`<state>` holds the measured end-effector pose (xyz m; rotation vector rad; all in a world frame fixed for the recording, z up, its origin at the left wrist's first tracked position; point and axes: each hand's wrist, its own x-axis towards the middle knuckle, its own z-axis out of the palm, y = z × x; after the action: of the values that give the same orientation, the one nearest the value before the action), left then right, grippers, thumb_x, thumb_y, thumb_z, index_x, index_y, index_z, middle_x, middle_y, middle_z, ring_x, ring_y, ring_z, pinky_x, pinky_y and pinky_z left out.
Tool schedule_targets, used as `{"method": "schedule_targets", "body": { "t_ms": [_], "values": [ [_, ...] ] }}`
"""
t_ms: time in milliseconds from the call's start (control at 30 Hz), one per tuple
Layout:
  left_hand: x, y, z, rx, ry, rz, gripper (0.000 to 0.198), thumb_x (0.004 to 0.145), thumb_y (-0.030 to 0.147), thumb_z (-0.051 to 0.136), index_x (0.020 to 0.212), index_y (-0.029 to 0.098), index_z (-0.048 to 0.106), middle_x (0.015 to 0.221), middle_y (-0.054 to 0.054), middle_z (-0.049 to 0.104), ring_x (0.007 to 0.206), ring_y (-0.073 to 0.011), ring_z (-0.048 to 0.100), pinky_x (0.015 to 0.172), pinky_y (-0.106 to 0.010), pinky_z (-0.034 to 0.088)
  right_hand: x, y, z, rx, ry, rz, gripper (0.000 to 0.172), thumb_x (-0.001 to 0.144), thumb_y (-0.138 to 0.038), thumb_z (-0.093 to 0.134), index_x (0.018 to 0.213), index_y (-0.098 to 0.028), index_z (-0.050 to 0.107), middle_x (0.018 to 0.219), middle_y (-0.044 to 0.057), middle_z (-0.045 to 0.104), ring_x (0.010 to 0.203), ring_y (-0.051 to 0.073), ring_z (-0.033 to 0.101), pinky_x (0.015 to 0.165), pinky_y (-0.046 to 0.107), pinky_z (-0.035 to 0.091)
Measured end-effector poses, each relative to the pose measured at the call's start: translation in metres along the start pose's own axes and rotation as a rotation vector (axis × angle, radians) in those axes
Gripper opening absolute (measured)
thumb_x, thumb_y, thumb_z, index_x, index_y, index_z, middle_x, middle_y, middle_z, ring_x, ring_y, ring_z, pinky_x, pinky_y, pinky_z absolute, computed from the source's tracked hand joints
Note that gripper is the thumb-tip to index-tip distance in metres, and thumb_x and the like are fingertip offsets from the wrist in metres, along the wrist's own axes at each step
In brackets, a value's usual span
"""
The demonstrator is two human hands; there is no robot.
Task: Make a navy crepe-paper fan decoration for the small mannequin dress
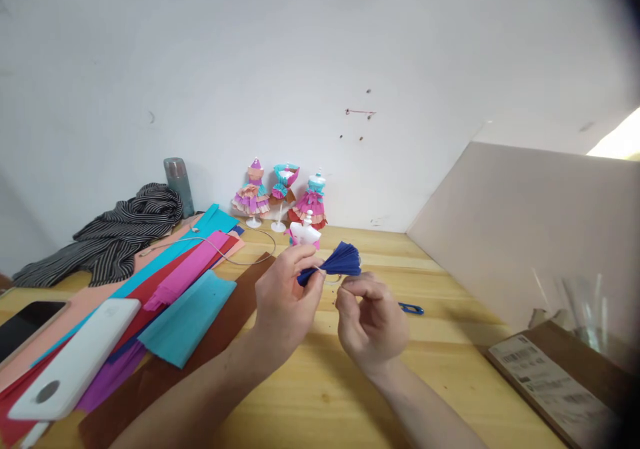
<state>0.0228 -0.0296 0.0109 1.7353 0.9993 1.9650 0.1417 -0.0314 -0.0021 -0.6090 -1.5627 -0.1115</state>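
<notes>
The left hand is closed on the blue pleated paper, pinching it at its narrow gathered waist between thumb and fingers. From that pinch the paper's long axis runs away to the right and slightly up — the broad fan spreads on the right side, while a short stub shows on the left, tucked within the curl of the hand. The paper is held up over the desk, below and just to the right of a small white dress form.

The right hand is just beside the paper, below the fan's outer end, with its fingers curled and the tips of thumb and forefinger drawn together. A pale thread shows at the waist of the paper; whether its other end is in that pinch, I cannot tell. So the left hand has the paper itself, while the right is nearer the fan than the waist — the waist lies up and to the left of the right fingertips, with a small gap between the two hands.

Beyond the right hand, a blue-handled tool lies on the desk, partly hidden by the knuckles.
</notes>
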Motion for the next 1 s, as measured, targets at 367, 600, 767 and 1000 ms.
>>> {"method": "schedule_targets", "body": {
  "t_ms": [367, 600, 767, 1000],
  "values": [
    [0.004, 0.007, -0.001, -0.041, 0.01, -0.095, 0.027, 0.075, 0.01, 0.062, 0.098, 0.023, 0.058, 0.075, 0.004, 0.074, 0.078, -0.0135, 0.074, 0.077, -0.025, 0.061, 0.002, 0.006, -0.005, -0.146, -0.092, -0.115, 0.026, 0.078, 0.0, 0.057, 0.082, -0.025, 0.056, 0.062, -0.003, 0.061, 0.055, 0.015, 0.06, 0.053, 0.026, 0.047],
    [0.005, 0.006, -0.003, 0.0, -0.013, -0.118, 0.029, 0.075, 0.012, 0.066, 0.1, 0.023, 0.058, 0.077, 0.002, 0.075, 0.082, -0.017, 0.074, 0.08, -0.03, 0.06, 0.006, 0.009, -0.007, -0.221, -0.113, -0.135, 0.023, 0.08, -0.001, 0.056, 0.079, -0.025, 0.053, 0.059, -0.003, 0.06, 0.051, 0.014, 0.059, 0.048, 0.025, 0.045],
    [0.006, 0.007, -0.002, 0.013, -0.006, -0.076, 0.028, 0.075, 0.01, 0.064, 0.099, 0.024, 0.058, 0.076, 0.004, 0.074, 0.077, -0.015, 0.074, 0.078, -0.028, 0.061, 0.007, 0.008, -0.008, -0.25, -0.127, -0.156, 0.023, 0.082, -0.003, 0.055, 0.079, -0.025, 0.052, 0.059, -0.003, 0.061, 0.051, 0.013, 0.059, 0.048, 0.025, 0.045],
    [0.009, 0.009, -0.003, -0.021, -0.014, -0.092, 0.021, 0.073, 0.01, 0.063, 0.09, 0.022, 0.06, 0.076, 0.003, 0.073, 0.075, -0.0125, 0.073, 0.077, -0.023, 0.06, 0.005, 0.01, -0.006, -0.208, -0.091, -0.134, 0.024, 0.082, -0.001, 0.057, 0.084, -0.025, 0.053, 0.062, -0.002, 0.06, 0.053, 0.013, 0.058, 0.048, 0.026, 0.043]
  ]
}}
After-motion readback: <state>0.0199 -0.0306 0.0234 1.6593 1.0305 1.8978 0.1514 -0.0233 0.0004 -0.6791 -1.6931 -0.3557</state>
